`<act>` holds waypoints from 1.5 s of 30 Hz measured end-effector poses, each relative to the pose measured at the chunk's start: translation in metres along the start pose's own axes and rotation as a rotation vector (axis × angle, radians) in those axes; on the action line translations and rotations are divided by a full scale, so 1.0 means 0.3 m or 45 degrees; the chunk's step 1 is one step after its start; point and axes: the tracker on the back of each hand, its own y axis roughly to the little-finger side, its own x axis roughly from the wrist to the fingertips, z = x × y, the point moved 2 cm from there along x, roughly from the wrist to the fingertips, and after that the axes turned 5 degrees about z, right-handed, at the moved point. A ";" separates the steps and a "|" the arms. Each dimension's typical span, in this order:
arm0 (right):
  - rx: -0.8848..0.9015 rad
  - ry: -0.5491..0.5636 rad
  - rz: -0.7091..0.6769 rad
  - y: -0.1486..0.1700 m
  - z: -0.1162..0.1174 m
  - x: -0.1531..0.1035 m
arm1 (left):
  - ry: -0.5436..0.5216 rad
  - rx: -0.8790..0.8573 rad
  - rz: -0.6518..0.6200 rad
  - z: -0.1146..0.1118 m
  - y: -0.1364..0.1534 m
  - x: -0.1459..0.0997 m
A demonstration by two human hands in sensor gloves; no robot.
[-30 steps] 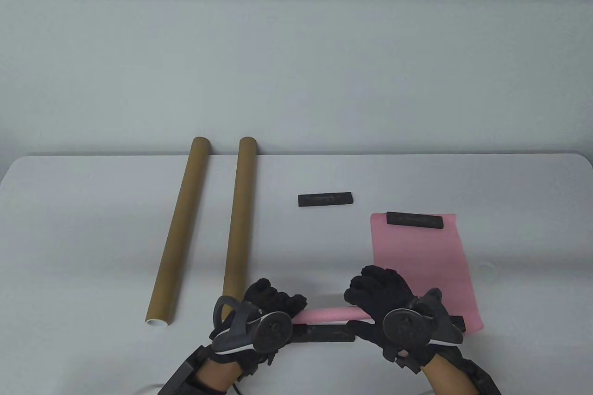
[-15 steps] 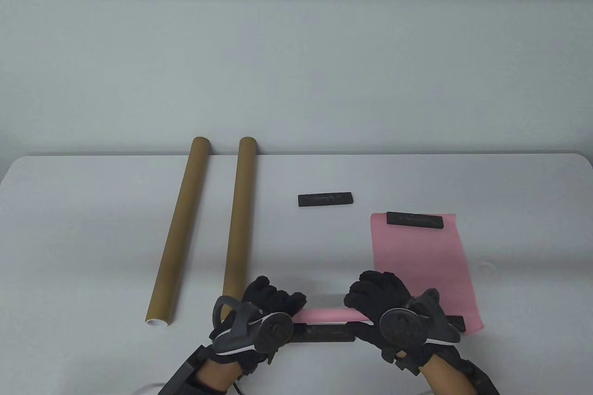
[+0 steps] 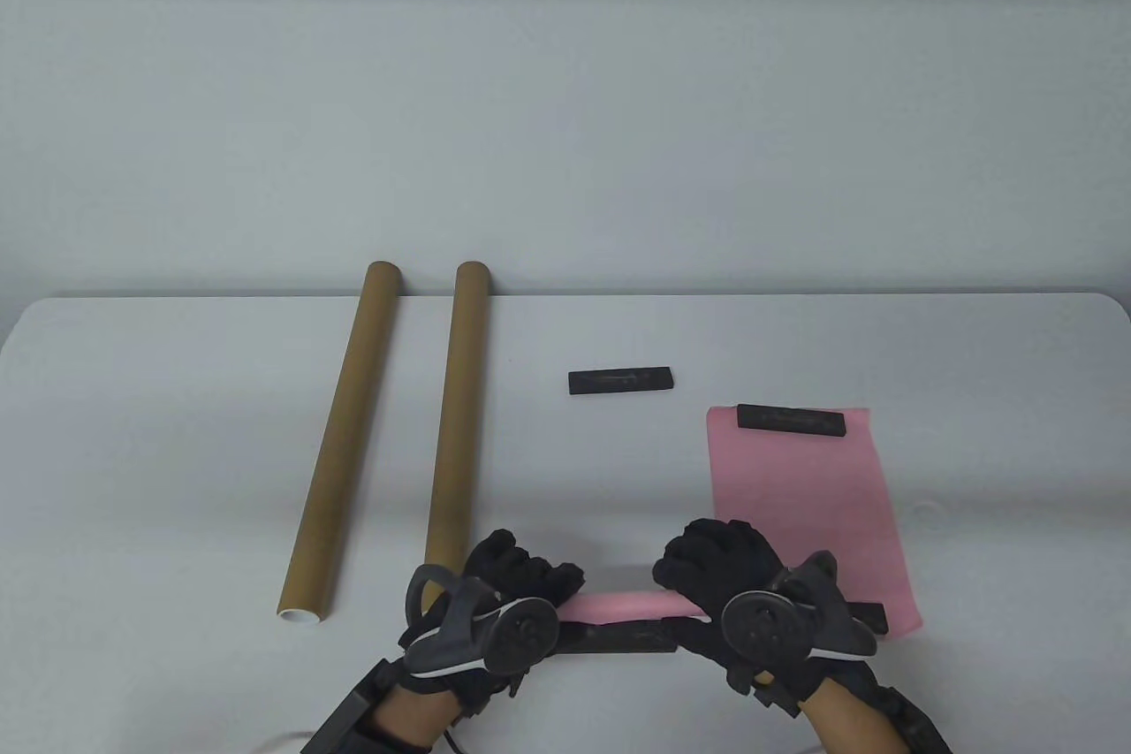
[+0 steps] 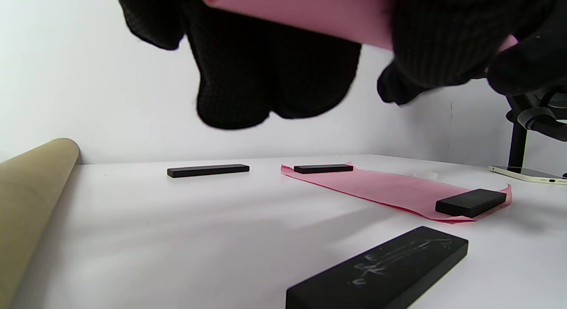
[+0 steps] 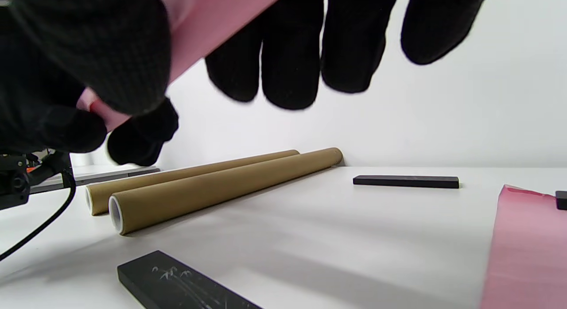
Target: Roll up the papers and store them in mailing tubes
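A rolled pink paper (image 3: 623,606) is held level above the table's front edge. My left hand (image 3: 517,582) grips its left end and my right hand (image 3: 720,564) grips its right end. The roll shows in the left wrist view (image 4: 310,12) and in the right wrist view (image 5: 212,21), between thumb and fingers. Two brown mailing tubes (image 3: 340,440) (image 3: 455,418) lie side by side at the left, with open ends toward me. A flat pink sheet (image 3: 808,506) lies at the right.
Black bar weights lie about: one (image 3: 620,380) mid-table, one (image 3: 793,419) on the flat sheet's far edge, one (image 3: 870,613) on its near corner, one (image 3: 618,635) under the roll. A phone (image 4: 527,174) lies at the far right.
Both hands have shifted only slightly on the roll; the right hand edged a little left. Nothing else moved.
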 end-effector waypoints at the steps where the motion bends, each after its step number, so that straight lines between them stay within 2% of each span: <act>1: 0.006 -0.035 0.007 0.004 0.006 0.003 | -0.021 0.022 -0.004 0.004 -0.005 -0.002; 6: 0.130 -0.051 0.003 0.020 0.002 0.002 | -0.132 0.116 -0.032 0.042 -0.038 -0.012; 11: 0.014 0.031 -0.029 0.004 -0.015 -0.010 | -0.020 0.030 0.008 0.012 -0.011 0.001; 14: -0.044 0.036 -0.015 -0.003 -0.012 -0.006 | -0.006 0.042 0.015 0.005 -0.003 0.004; 21: 0.072 -0.056 -0.007 0.014 0.002 0.002 | -0.087 0.149 -0.010 0.027 -0.033 -0.006; 27: 0.137 0.059 0.039 0.035 -0.020 -0.009 | -0.017 0.085 0.027 0.010 -0.010 0.002; 31: 0.417 0.258 0.160 0.100 -0.060 -0.029 | 0.009 -0.087 0.112 0.004 0.043 0.002; 34: 0.683 0.325 0.255 0.148 -0.058 -0.038 | -0.010 -0.181 0.144 0.017 0.069 0.001; 36: 0.824 0.261 0.238 0.149 -0.029 -0.029 | -0.003 -0.261 0.130 0.021 0.070 -0.003; 38: 0.919 0.169 0.150 0.123 0.002 -0.014 | 0.019 -0.294 0.046 0.015 0.053 -0.002; 42: 1.246 0.042 0.037 0.065 0.047 0.012 | 0.042 -0.214 -0.013 0.001 0.014 -0.009; 45: 1.457 0.000 0.043 0.059 0.063 0.020 | 0.047 -0.194 -0.033 -0.001 0.005 -0.011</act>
